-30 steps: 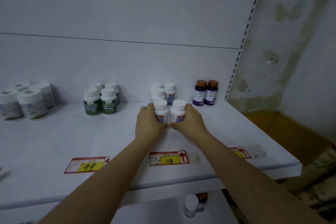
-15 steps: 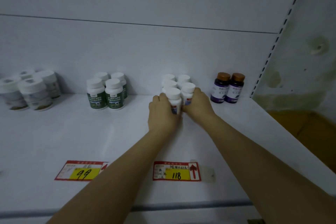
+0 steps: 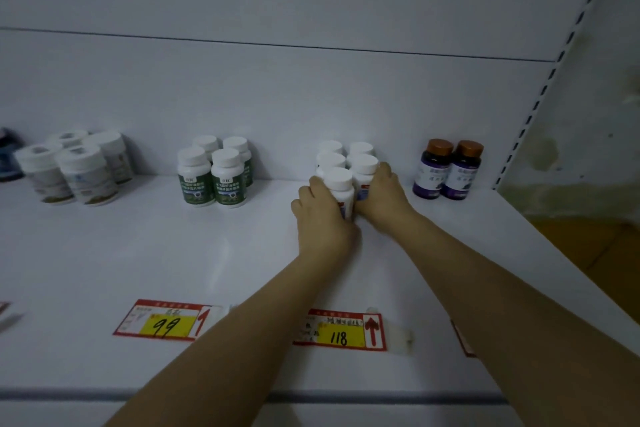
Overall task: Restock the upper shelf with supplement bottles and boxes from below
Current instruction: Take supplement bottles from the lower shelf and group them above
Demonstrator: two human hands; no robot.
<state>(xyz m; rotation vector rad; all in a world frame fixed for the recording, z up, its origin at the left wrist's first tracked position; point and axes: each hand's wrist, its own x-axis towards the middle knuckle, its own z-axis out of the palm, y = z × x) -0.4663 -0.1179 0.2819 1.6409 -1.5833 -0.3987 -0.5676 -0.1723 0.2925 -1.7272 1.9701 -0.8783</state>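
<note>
Both hands are now sitting farther back on the shelf (image 3: 145,253) than half a second ago, with the two white-capped bottles carried rearward until they are touching the cluster of like bottles (image 3: 346,156) against the back panel. The left hand (image 3: 323,218) is keeping a closed grip on the near left bottle (image 3: 341,189), fingers wrapped around its left side. The right hand (image 3: 381,199) is holding the near right bottle (image 3: 364,172) in the same manner, its fingertips lying against the cap edge. The two held bottles are standing upright and side by side between the hands. To the left, well apart, four green-labelled bottles (image 3: 214,177) are standing in a block, and farther left a group of wider white jars (image 3: 74,166) is standing near the back panel. To the right, two purple bottles with brown caps (image 3: 448,170) are standing just beside the right hand without touching it. Price tags reading 99 (image 3: 162,321) and 118 (image 3: 341,331) are lying flat near the front edge of the shelf, under the forearms.
</note>
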